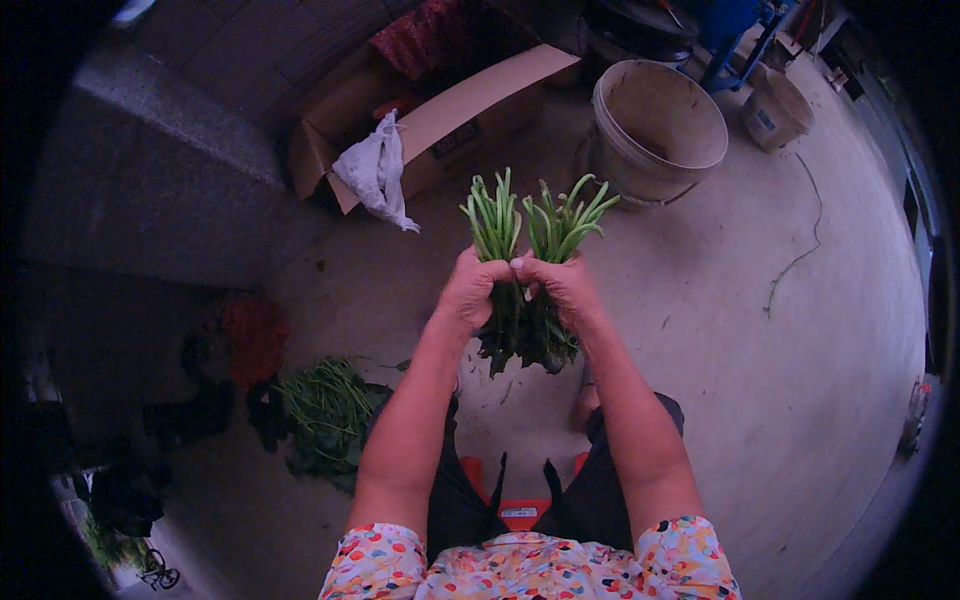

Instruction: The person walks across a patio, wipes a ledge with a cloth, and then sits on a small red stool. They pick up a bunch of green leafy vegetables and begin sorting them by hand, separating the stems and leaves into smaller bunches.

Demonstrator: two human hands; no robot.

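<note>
My left hand (475, 289) grips a bundle of leafy greens (493, 217), its pale green stalks standing up above the fist. In my right hand (559, 283) is a second bundle of greens (559, 229), whose stalk ends fan out and curl over. Both hands are side by side in front of me, thumbs meeting in the middle. Dark leaves (529, 349) hang below the fists from both bundles. Palms and most fingers are hidden. A pile of long-stemmed greens (330, 412) lies on the floor to my left.
A large dirty plastic bucket (660, 127) stands ahead right, with a smaller bucket (778, 112) beyond. A cardboard box (480, 97) with a white sack (379, 172) over its edge is ahead left. A loose vine (816, 217) lies on the concrete floor (735, 322). Beneath me is a red seat (523, 510).
</note>
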